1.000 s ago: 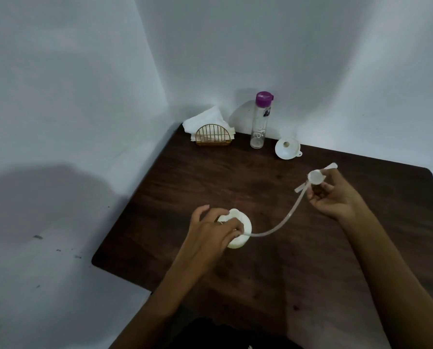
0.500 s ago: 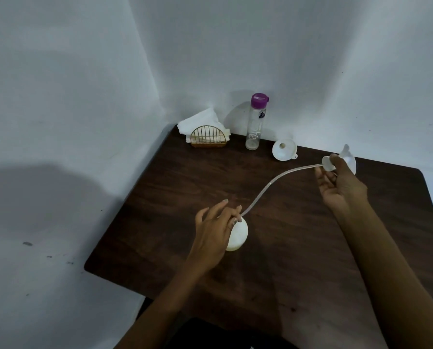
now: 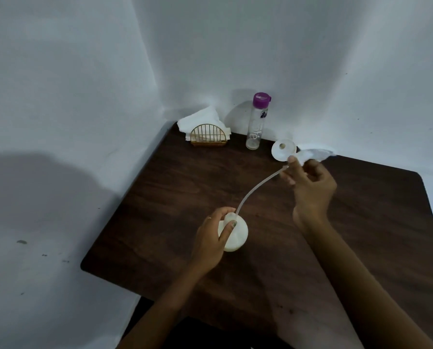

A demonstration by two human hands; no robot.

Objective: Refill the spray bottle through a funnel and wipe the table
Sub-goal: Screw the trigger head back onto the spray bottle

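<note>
Head view, looking down on a dark brown wooden table (image 3: 336, 248) set into a corner of white walls (image 3: 59, 96). The left hand (image 3: 211, 244) grips a squat, white, round plastic spray bottle (image 3: 236, 234) standing upright near the middle of the table, fingers curled over its top so that the neck opening is hidden. A thin, translucent dip tube (image 3: 254, 188) rises in a curve from the bottle's mouth to the right hand (image 3: 311, 187), whose fingers pinch the white spray head (image 3: 313, 153); the head is motion-blurred and partly covered by the fingers, so its nozzle and trigger cannot be made out. The two hands are held well apart, joined only by the tube. Whether the tube's lower end is inside the bottle or just at its rim cannot be told.

Along the far edge: a small white plastic funnel (image 3: 282, 149), wide mouth tilted toward the camera, just beyond the right fingertips and partly overlapped by the blurred spray head; to its left a tall, clear, cylindrical water bottle with a purple cap (image 3: 257, 122), upright; farther left, in the corner, a gold wire arched napkin holder (image 3: 208, 136) holding white paper napkins (image 3: 200, 119). The table's near edge and both forearms are cut off by the frame.
</note>
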